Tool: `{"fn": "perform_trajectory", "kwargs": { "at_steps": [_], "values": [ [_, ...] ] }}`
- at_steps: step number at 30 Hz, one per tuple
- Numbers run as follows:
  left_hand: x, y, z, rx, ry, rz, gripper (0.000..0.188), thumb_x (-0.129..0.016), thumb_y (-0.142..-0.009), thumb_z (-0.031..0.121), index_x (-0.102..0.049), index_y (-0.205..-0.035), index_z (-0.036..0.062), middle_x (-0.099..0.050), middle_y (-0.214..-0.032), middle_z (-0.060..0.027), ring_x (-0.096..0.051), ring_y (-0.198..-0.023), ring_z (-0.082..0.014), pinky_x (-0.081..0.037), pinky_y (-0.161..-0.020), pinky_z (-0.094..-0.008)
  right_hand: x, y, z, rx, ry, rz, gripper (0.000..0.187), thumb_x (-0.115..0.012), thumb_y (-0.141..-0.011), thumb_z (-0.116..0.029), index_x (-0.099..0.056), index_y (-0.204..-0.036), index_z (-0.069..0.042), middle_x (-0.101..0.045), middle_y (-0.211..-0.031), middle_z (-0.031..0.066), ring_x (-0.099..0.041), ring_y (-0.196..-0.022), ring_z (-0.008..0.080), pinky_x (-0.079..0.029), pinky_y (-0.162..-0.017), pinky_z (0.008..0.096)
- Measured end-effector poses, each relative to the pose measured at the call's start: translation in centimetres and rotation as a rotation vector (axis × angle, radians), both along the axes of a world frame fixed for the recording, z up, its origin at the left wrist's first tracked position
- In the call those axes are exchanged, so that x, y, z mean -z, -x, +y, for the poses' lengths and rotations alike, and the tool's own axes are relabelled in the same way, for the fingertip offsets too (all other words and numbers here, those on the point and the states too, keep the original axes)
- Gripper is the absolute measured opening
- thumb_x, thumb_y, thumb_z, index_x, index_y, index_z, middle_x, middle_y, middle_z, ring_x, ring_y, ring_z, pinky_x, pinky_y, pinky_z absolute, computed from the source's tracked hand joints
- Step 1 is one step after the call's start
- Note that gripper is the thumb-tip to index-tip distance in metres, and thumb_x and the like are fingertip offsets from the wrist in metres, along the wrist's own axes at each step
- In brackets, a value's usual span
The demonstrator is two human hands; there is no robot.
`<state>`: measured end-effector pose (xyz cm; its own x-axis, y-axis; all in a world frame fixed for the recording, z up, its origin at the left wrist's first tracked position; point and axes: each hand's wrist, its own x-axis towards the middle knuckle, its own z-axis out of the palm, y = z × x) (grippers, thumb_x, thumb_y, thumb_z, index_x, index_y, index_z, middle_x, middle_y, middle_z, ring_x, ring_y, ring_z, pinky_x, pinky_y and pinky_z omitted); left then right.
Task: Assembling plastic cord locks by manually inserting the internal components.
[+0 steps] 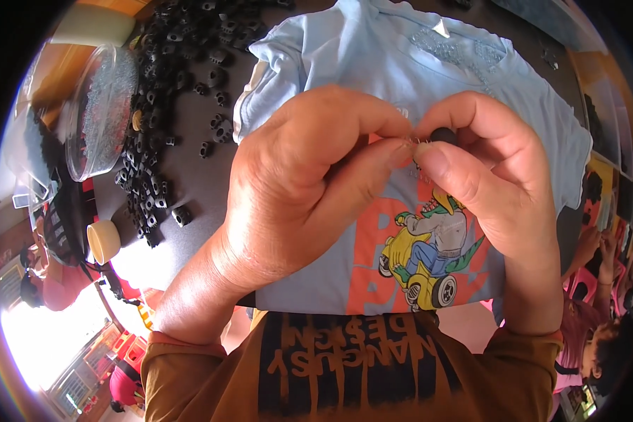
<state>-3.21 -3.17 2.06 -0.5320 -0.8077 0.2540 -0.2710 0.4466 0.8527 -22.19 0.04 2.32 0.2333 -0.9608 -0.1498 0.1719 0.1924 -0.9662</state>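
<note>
My two hands meet above a light blue T-shirt [373, 63] with a coloured cartoon print. The thumb and index finger of my left hand [295, 169] are pinched together, against the fingertips of my right hand [496, 162]. Thin, shiny, wire-like bits show where the tips meet, too small to name. A small dark rounded piece [443, 135] sits in the curl of my right fingers, partly hidden by them. On the upper part of the shirt lies a loose pile of tiny clear, coil-like pieces [436, 48].
Many small black hollow plastic pieces [144, 179] spread over the dark table on the left. Beside them stand a round clear tub [77, 151] of tiny glassy pieces and a cream cup [103, 241]. Other people sit at the left and right edges.
</note>
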Motion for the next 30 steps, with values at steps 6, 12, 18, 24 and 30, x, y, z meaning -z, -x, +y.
{"fn": "perform_trajectory", "kwargs": {
  "at_steps": [6,12,18,24,30],
  "values": [
    [-0.8,0.1,0.4,-0.085,-0.293,0.030,0.013,-0.058,-0.087,0.002,-0.060,-0.098,-0.0028,-0.061,-0.086,-0.0023,-0.053,-0.079,-0.0060,-0.042,-0.073,-0.0196,0.1,-0.3,0.1,0.013,0.116,0.014,0.016,-0.062,-0.083,-0.004,-0.056,-0.096,0.003,-0.056,-0.084,0.0024,-0.048,-0.070,0.0049,-0.038,-0.061,0.0175],
    [-1.7,0.1,0.4,-0.075,-0.599,0.340,0.012,-0.060,-0.085,0.009,-0.061,-0.093,-0.0003,-0.059,-0.083,0.0007,-0.049,-0.074,-0.0034,-0.039,-0.069,-0.0171,0.2,-0.4,0.4,0.069,0.240,0.097,0.019,-0.065,-0.079,0.002,-0.056,-0.096,0.003,-0.056,-0.085,0.0041,-0.051,-0.069,0.0068,-0.041,-0.060,0.0183],
    [-1.4,-0.1,0.4,-0.091,-0.589,0.377,0.012,-0.062,-0.084,0.010,-0.061,-0.091,0.0007,-0.058,-0.081,0.0021,-0.048,-0.074,-0.0029,-0.038,-0.068,-0.0174,0.5,0.1,0.2,0.051,0.285,0.214,0.023,-0.067,-0.074,0.006,-0.056,-0.094,0.003,-0.055,-0.084,0.0048,-0.054,-0.072,0.0088,-0.044,-0.062,0.0197],
    [-1.5,-0.3,0.6,-0.043,-0.346,0.148,0.009,-0.061,-0.082,0.002,-0.061,-0.090,-0.0001,-0.058,-0.085,-0.0010,-0.050,-0.076,-0.0054,-0.040,-0.070,-0.0194,1.0,0.3,0.0,0.018,0.494,0.347,0.029,-0.069,-0.068,0.007,-0.059,-0.094,0.004,-0.053,-0.088,0.0056,-0.051,-0.078,0.0099,-0.043,-0.061,0.0195],
    [-1.5,-0.3,0.4,-0.014,-0.377,0.123,0.009,-0.061,-0.082,0.003,-0.061,-0.090,-0.0005,-0.059,-0.086,-0.0015,-0.051,-0.077,-0.0056,-0.040,-0.070,-0.0196,0.3,0.3,0.1,-0.033,0.292,0.181,0.035,-0.069,-0.071,-0.002,-0.059,-0.103,0.005,-0.054,-0.094,0.0071,-0.050,-0.082,0.0117,-0.039,-0.066,0.0208]
  ]
}}
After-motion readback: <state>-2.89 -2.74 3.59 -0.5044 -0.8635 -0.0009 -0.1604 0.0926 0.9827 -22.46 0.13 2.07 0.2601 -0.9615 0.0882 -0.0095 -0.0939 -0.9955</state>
